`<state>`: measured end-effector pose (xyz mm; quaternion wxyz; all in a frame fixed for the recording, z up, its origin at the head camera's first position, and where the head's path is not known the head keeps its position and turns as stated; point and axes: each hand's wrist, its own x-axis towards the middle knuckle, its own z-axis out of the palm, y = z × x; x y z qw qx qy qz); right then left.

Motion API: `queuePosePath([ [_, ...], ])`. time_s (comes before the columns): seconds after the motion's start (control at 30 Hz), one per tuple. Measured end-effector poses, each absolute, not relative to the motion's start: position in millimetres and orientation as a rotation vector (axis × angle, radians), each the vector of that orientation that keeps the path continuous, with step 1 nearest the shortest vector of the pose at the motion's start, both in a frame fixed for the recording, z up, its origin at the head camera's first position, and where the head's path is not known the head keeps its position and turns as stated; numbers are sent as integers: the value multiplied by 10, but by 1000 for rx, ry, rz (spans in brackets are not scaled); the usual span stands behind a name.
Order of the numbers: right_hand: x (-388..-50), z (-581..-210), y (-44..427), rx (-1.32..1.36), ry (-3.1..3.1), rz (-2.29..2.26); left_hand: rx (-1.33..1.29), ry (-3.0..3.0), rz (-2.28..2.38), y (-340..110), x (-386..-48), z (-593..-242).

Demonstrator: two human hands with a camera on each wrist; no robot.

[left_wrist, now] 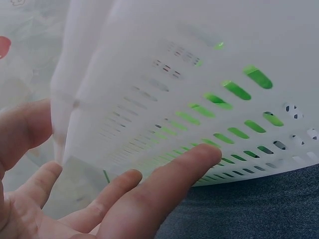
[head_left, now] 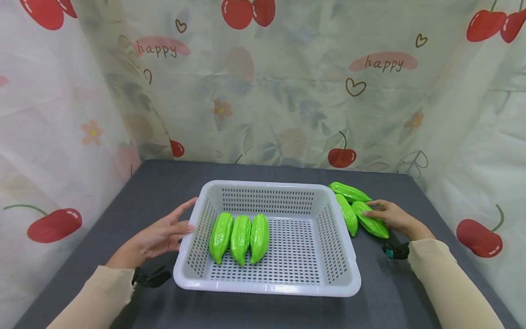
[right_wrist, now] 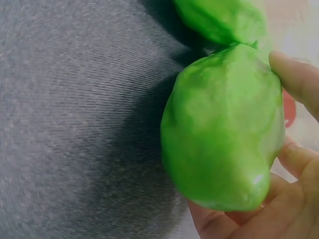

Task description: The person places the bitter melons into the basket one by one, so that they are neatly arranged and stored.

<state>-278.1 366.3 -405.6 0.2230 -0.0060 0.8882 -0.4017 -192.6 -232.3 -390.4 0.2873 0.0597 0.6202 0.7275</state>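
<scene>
A white perforated plastic basket (head_left: 267, 289) stands on the table, with three glossy green bitter melons (head_left: 241, 237) side by side in its left half. My left hand (head_left: 154, 235) touches the basket's left side, fingers spread and fairly straight; fingertips (left_wrist: 207, 152) lie along its outer wall in the left wrist view. On the right, my right hand (head_left: 392, 215) holds another bitter melon (right_wrist: 222, 134), its thumb and fingers around the sides. Two more bitter melons, one behind (head_left: 349, 191) and one on the left (head_left: 347, 214), lie close by, beside the basket's right wall.
The dark grey table (head_left: 230, 313) extends around the basket. Behind and at both sides hangs a printed curtain (head_left: 263, 91) with cherries and lettering. Black bands with small devices sit on both wrists, such as the left wrist camera (head_left: 152, 277).
</scene>
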Motion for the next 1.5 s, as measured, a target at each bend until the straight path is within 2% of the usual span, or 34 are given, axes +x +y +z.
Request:
queuePosePath([
  [0.5, -2798, -3718, 3645, -78, 2575, -1091, 169, 1672, 1937, -2328, -1925, -3916],
  [1.2, -2634, -3076, 3170, -246, 2505, -1428, 171, 1659, 1934, -2337, -1928, -3904],
  [1.5, -2541, -2920, 2943, -319, 2499, -1478, 168, 1645, 1939, -2330, -1932, -3900],
])
